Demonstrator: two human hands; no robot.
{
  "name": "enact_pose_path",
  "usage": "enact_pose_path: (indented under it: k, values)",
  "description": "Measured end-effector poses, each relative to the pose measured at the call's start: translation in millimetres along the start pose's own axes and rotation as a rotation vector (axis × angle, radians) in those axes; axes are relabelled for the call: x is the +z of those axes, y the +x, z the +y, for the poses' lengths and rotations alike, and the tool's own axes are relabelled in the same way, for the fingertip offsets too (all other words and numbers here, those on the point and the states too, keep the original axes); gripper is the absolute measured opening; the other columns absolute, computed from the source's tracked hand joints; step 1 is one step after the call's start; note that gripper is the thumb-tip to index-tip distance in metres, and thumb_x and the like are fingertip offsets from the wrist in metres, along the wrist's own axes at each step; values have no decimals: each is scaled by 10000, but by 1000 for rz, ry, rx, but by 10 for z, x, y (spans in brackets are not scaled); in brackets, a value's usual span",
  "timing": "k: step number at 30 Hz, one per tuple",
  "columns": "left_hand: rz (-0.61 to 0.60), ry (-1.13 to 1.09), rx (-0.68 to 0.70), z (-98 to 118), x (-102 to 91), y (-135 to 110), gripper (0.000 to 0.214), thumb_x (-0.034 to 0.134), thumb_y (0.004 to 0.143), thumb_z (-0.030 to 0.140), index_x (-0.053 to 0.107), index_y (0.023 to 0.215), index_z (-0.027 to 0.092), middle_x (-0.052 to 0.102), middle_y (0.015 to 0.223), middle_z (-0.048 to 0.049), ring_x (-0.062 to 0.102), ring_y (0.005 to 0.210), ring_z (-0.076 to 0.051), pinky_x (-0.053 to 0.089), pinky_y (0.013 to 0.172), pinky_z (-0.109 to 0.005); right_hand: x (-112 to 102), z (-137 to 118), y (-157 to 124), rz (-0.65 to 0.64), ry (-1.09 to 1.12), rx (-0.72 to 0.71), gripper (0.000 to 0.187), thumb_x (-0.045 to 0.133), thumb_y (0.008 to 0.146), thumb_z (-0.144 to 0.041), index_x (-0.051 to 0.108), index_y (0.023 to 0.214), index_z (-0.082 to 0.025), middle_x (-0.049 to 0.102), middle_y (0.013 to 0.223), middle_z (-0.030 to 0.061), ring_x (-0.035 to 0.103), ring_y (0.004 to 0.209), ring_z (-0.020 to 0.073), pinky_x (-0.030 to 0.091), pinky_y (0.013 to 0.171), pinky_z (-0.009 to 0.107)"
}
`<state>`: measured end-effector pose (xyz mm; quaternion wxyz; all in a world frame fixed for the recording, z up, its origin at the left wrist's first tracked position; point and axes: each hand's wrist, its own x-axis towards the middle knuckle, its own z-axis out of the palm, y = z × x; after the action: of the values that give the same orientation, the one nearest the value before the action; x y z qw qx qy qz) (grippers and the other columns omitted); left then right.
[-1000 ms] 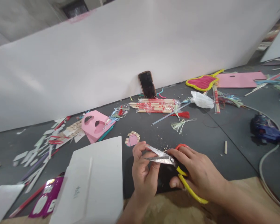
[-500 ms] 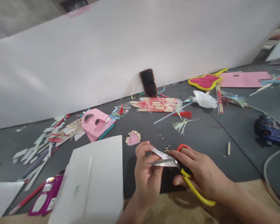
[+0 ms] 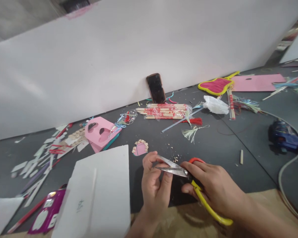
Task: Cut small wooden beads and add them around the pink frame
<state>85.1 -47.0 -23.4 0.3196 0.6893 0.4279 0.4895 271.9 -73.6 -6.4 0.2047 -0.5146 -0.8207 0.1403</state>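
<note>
Scissors (image 3: 175, 169) with one red and one yellow handle are in my right hand (image 3: 217, 185), their blades parted and pointing left. The blades reach across the fingers of my left hand (image 3: 155, 185), which are curled in a pinch; whatever they hold is hidden behind the blades. Just beyond the blades, small beige bits (image 3: 175, 158) are scattered on the dark table. A little pink piece (image 3: 140, 148), edged with beige bits around its top, lies beyond my left hand.
A white foam board (image 3: 109, 191) lies left of my hands. Farther back are a pink cutout (image 3: 100, 132), wrapped chopsticks (image 3: 166, 111) and a phone (image 3: 156, 88) leaning on the white wall. A blue glue gun (image 3: 285, 137) with a cord is at right.
The scissor handles have spread slightly, the yellow one swinging down and right. My hands stay in nearly the same place, while the whole view has shifted a little.
</note>
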Motion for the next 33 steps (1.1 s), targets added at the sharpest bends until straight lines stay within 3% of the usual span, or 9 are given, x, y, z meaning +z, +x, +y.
enact_pose_path:
  k: [10,16,24,33]
  values:
    - [50,42,70,-19,-10,43,84,534,866,164,605,847,205,493,1023,-60,487,1066,-223,403,921,-388,8,0,36,3,22,17,587,554,806,-583,458,1223,-182,600,951,101,607,818,241,490,660,338]
    - [24,-29,-5,23,-7,55,116,528,876,209,607,794,186,501,927,-56,516,927,-195,443,811,-335,-6,-35,45,-6,-26,44,633,661,744,-498,442,1242,-174,576,992,119,591,866,263,507,697,370]
    - [-1,-104,-63,51,0,69,146,530,879,281,622,811,192,503,908,-61,510,909,-202,447,808,-345,26,37,66,56,-11,-25,545,519,845,-550,489,1228,-163,612,972,116,606,833,235,504,685,341]
    - [-52,-44,-72,74,-20,86,207,526,877,267,623,704,210,512,906,-49,463,986,-205,406,857,-319,-8,45,74,106,-40,-82,559,525,835,-569,545,1199,-145,652,939,111,606,824,234,488,673,333]
